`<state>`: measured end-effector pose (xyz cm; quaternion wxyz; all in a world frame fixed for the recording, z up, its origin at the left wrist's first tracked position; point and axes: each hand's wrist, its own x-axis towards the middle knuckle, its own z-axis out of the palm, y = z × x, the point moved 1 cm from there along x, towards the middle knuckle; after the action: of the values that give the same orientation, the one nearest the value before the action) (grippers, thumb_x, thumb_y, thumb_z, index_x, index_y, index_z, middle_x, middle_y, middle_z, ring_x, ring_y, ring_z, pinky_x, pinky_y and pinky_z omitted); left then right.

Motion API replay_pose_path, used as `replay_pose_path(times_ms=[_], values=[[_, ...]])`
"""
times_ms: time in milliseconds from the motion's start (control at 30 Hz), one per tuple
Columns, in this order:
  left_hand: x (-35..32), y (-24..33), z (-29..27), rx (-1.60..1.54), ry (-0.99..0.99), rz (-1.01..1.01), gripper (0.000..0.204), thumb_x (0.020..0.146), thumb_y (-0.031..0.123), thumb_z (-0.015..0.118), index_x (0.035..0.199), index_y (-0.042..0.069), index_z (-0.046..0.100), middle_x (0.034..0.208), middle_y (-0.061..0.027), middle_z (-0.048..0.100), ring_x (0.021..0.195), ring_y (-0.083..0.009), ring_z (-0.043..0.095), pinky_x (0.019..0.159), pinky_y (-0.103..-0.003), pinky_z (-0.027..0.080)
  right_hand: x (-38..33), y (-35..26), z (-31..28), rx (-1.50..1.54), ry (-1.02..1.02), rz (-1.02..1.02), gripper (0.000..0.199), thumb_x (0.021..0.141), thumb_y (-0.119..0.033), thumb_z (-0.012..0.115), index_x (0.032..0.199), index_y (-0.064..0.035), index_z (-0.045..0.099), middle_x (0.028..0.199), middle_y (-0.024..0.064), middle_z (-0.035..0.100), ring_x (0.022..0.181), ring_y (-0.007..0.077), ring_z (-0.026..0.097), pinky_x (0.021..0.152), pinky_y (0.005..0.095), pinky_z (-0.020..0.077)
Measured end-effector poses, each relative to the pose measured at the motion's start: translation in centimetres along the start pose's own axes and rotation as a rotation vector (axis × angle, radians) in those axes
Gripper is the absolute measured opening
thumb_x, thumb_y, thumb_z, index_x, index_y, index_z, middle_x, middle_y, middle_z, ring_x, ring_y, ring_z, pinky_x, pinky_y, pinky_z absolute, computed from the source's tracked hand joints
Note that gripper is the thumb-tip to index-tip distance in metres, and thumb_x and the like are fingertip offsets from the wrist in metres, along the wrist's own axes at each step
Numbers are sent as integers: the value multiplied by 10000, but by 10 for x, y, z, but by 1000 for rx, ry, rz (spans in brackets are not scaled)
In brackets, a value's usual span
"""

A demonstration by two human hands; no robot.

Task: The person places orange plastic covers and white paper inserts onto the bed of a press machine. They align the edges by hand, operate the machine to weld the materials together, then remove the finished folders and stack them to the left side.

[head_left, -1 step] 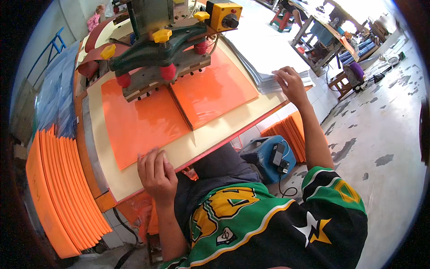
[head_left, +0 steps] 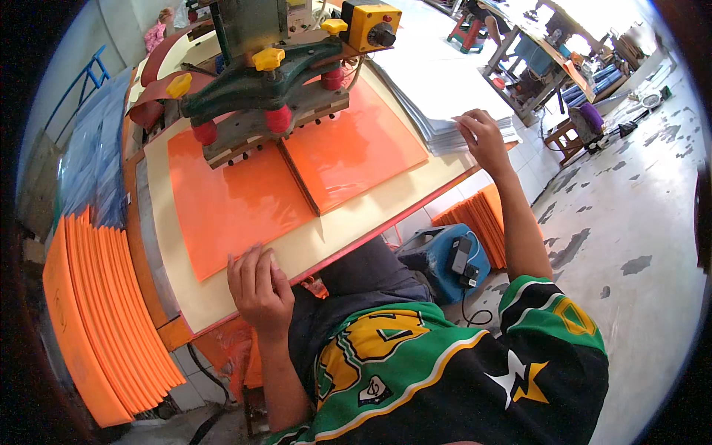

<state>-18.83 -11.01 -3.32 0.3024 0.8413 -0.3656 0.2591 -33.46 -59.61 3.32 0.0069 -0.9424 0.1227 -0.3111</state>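
The left hand (head_left: 258,285) lies palm down at the near edge of the table (head_left: 326,241), its fingers (head_left: 251,259) spread flat and released, their tips pressing the near corner of the left orange sheet (head_left: 230,204); they grip nothing. That sheet runs away from the fingers, under the green press head (head_left: 256,93), whose red feet (head_left: 278,119) stand on it well beyond the fingertips. Just right of the fingers, across a dark seam, lies the right orange sheet (head_left: 356,148), also flat on the table and partly under the press. The right hand (head_left: 482,137) reaches out far to the right, fingers (head_left: 466,127) bent loosely over the near corner of the white sheet stack (head_left: 437,89), touching the top sheets; whether they pinch one cannot be told. The stack sits beyond and left of those fingers, beside the right orange sheet. A yellow control box (head_left: 371,26) with a black knob stands on the press, beyond the stack's near corner. Left of the left hand, below the table, a row of orange sheets (head_left: 104,311) stands on edge. Below the right forearm sits a blue machine (head_left: 445,259) on the floor, with another orange stack (head_left: 482,215) just beyond it.
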Motion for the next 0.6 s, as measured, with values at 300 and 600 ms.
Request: replay_pose_path(times_ms=[300,600], values=[[2,1,0,39,20,18,186,945,75,633,1096,22,729,1194,-124,706,1139,-320,665,1144,-559,448,-43,-25,-9,-19,222,192,146,976,-148,702,1069,-51,757,1026,122,662,950,298,631,852,417,514],[2,2,-2,38,17,5,193,939,77,638,1101,33,733,1188,-105,706,1137,-316,663,1134,-542,456,-80,-1,4,1256,464,1041,588,1068,-341,637,1418,54,379,1335,211,552,1183,327,652,963,445,602]])
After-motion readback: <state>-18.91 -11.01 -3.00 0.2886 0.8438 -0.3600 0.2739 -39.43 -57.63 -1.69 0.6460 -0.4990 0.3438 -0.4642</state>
